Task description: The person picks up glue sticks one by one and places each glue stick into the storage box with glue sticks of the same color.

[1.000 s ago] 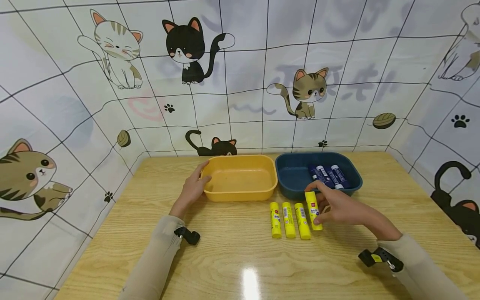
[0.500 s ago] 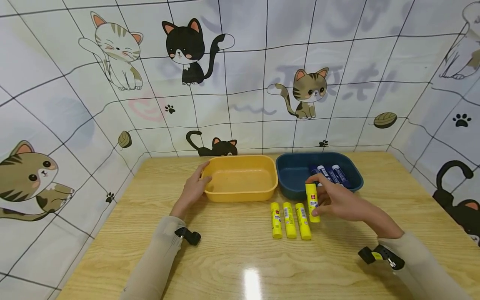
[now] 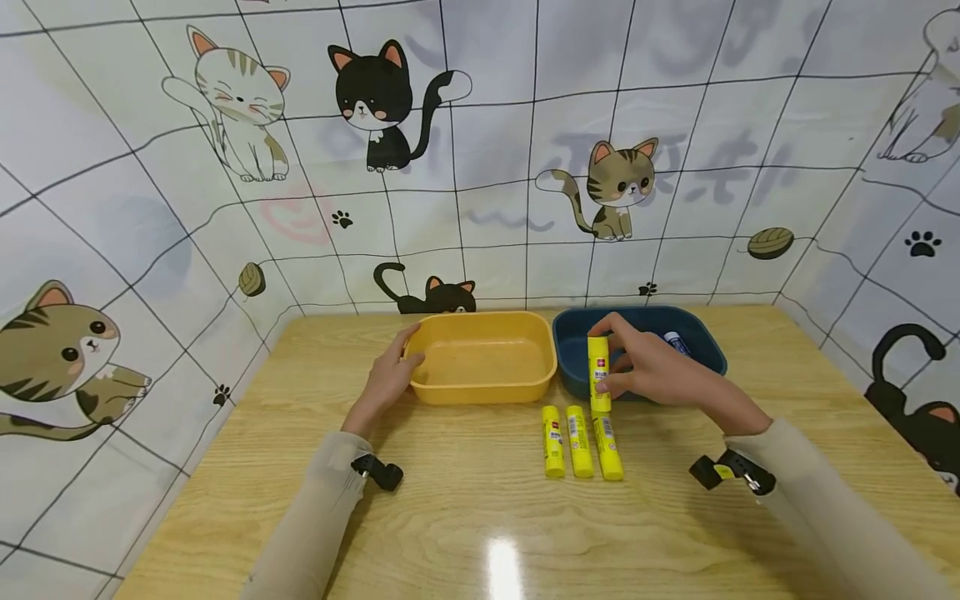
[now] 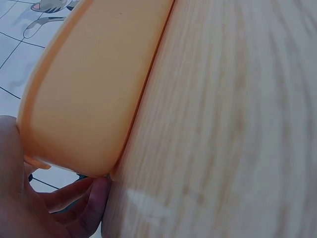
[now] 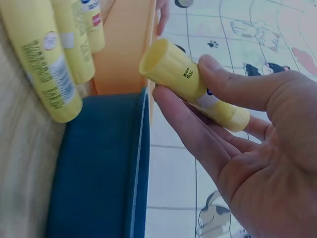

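Note:
My right hand (image 3: 660, 367) pinches a yellow glue stick (image 3: 599, 371) between thumb and fingers, holding it upright over the front rim of the blue bin (image 3: 573, 367). In the right wrist view the held stick's round end (image 5: 157, 57) points toward the yellow side. At the left, my left hand (image 3: 386, 379) grips the left end of the yellow bin (image 3: 480, 393), thumb by its rim. The left wrist view shows fingers (image 4: 74, 198) against the bin's end wall. Three more yellow glue sticks (image 3: 579, 450) lie side by side in front of the bins.
Inside the blue bin, a dark blue glue stick with a white end (image 3: 677, 342) shows past my right hand; others there are hidden. The two bins stand side by side at the back of the wooden table (image 3: 450, 517). A cat-print wall covering (image 3: 495, 150) rises behind.
My right hand has lifted the fourth yellow glue stick from the row and carried it up and left, to the blue bin's front rim. My left hand has stayed at the yellow bin.

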Action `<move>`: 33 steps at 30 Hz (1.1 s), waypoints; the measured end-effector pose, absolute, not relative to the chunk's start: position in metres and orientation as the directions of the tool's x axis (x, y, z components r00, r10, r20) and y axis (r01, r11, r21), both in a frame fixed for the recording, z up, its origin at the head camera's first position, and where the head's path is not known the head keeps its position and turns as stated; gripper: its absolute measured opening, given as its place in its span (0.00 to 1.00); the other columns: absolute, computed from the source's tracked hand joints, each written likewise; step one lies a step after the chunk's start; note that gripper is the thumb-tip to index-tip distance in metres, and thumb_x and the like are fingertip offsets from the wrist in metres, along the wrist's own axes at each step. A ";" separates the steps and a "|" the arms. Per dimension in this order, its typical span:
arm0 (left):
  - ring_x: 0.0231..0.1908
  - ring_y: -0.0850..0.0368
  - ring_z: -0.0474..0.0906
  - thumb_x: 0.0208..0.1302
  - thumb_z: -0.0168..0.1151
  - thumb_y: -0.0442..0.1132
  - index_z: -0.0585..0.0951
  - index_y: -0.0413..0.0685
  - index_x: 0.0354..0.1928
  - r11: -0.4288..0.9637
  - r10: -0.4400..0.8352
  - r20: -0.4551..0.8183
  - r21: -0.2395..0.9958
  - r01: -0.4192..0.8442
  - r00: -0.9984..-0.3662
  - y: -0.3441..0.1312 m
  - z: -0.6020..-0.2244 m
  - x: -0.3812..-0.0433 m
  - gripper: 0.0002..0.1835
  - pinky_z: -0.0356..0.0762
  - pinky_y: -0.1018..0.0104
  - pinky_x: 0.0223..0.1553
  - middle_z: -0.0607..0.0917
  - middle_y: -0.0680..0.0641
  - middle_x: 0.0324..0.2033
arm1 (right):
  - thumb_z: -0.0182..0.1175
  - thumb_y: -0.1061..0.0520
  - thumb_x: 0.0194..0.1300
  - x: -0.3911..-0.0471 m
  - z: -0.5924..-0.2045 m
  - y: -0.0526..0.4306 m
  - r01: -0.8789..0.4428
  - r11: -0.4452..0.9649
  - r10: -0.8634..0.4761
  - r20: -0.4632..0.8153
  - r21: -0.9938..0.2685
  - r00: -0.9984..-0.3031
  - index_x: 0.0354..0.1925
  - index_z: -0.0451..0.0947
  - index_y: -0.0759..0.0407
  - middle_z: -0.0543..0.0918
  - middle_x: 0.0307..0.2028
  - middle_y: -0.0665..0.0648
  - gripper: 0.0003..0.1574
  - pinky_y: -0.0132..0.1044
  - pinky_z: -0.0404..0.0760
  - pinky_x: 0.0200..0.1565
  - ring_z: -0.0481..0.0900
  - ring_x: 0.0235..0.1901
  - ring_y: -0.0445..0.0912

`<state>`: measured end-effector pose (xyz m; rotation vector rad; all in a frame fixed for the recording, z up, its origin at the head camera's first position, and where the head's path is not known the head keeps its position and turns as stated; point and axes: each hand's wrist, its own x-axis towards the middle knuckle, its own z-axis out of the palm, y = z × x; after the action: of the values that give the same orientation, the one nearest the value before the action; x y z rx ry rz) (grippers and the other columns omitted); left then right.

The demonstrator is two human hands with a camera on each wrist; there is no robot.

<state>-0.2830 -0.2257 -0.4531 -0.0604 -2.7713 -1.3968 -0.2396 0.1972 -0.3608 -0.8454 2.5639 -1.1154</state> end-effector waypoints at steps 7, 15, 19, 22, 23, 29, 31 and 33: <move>0.46 0.43 0.82 0.78 0.50 0.48 0.60 0.69 0.80 0.574 0.015 0.051 0.817 0.050 -0.999 -0.226 -0.453 -0.284 0.31 0.82 0.64 0.31 0.71 0.37 0.72 | 0.64 0.65 0.71 -0.260 -0.348 0.174 -0.396 0.469 -0.609 0.036 -0.790 -0.793 0.69 0.54 0.65 0.76 0.56 0.76 0.38 0.44 0.90 0.40 0.90 0.45 0.58; 0.50 0.42 0.81 0.78 0.50 0.47 0.59 0.68 0.81 0.568 0.025 0.047 0.821 0.053 -0.999 -0.227 -0.455 -0.285 0.32 0.82 0.64 0.33 0.69 0.35 0.73 | 0.63 0.68 0.71 -0.293 -0.341 0.147 -0.360 0.450 -0.588 0.033 -0.817 -0.808 0.67 0.53 0.65 0.78 0.53 0.75 0.36 0.48 0.90 0.42 0.88 0.45 0.61; 0.54 0.40 0.80 0.78 0.51 0.47 0.60 0.69 0.80 0.567 0.018 0.045 0.822 0.047 -0.999 -0.226 -0.454 -0.285 0.31 0.81 0.64 0.33 0.69 0.36 0.74 | 0.64 0.67 0.70 -0.309 -0.339 0.133 -0.350 0.472 -0.574 0.020 -0.809 -0.819 0.66 0.54 0.65 0.81 0.53 0.75 0.36 0.54 0.89 0.46 0.87 0.49 0.62; 0.59 0.39 0.77 0.78 0.51 0.47 0.60 0.69 0.80 0.574 0.013 0.048 0.817 0.047 -0.999 -0.227 -0.453 -0.285 0.31 0.81 0.64 0.35 0.69 0.36 0.74 | 0.64 0.66 0.70 -0.322 -0.340 0.125 -0.341 0.487 -0.563 0.009 -0.804 -0.826 0.65 0.54 0.65 0.81 0.52 0.74 0.35 0.55 0.88 0.48 0.86 0.50 0.62; 0.60 0.39 0.77 0.78 0.51 0.47 0.61 0.70 0.80 0.573 0.010 0.047 0.818 0.045 -0.999 -0.227 -0.453 -0.285 0.31 0.81 0.64 0.35 0.70 0.36 0.73 | 0.64 0.66 0.70 -0.326 -0.340 0.123 -0.335 0.489 -0.560 0.005 -0.805 -0.829 0.65 0.54 0.65 0.81 0.52 0.74 0.35 0.55 0.88 0.48 0.86 0.50 0.62; 0.60 0.38 0.77 0.78 0.51 0.46 0.61 0.69 0.80 0.570 0.013 0.040 0.821 0.040 -0.999 -0.225 -0.454 -0.285 0.31 0.80 0.65 0.35 0.70 0.36 0.73 | 0.64 0.66 0.70 -0.344 -0.346 0.113 -0.300 0.514 -0.546 -0.036 -0.804 -0.837 0.65 0.55 0.66 0.80 0.51 0.75 0.35 0.47 0.90 0.44 0.86 0.47 0.62; 0.60 0.38 0.76 0.78 0.51 0.46 0.62 0.70 0.79 0.570 0.009 0.041 0.821 0.039 -0.999 -0.225 -0.454 -0.285 0.31 0.81 0.64 0.35 0.70 0.36 0.73 | 0.64 0.66 0.70 -0.349 -0.349 0.110 -0.288 0.531 -0.544 -0.060 -0.797 -0.837 0.65 0.56 0.67 0.80 0.51 0.74 0.34 0.48 0.89 0.45 0.87 0.47 0.62; 0.61 0.39 0.76 0.78 0.51 0.46 0.62 0.70 0.79 0.571 0.007 0.043 0.820 0.040 -0.999 -0.225 -0.454 -0.285 0.31 0.81 0.63 0.37 0.69 0.36 0.74 | 0.64 0.66 0.71 -0.353 -0.353 0.106 -0.282 0.551 -0.542 -0.081 -0.785 -0.836 0.64 0.57 0.66 0.79 0.51 0.73 0.33 0.51 0.89 0.47 0.87 0.46 0.60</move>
<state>-0.2854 -0.2250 -0.4543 -0.0406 -2.7525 -1.4390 -0.3535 0.1064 -0.3527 -0.6801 2.4764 -1.1707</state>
